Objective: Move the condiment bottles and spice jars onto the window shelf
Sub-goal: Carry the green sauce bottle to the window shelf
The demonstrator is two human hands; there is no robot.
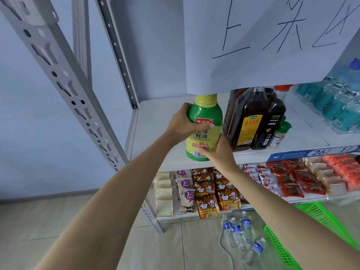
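Observation:
A large green and yellow oyster sauce bottle (204, 123) stands upright at the front edge of a white metal shelf (155, 133). My left hand (185, 125) grips its upper body, thumb across the label. My right hand (218, 151) holds its lower right side near the barcode. To its right on the same shelf stand a tall dark sauce bottle with a yellow label (247, 121), a smaller black bottle (270, 123) and a small spice jar with a green lid (280, 135).
A hanging white paper sign (263, 39) hides the bottle tops. Packs of water bottles (339, 106) fill the shelf's right. Noodle packets (214, 191) and snacks lie one shelf below. Loose water bottles (241, 230) and a green basket (311, 230) are on the floor.

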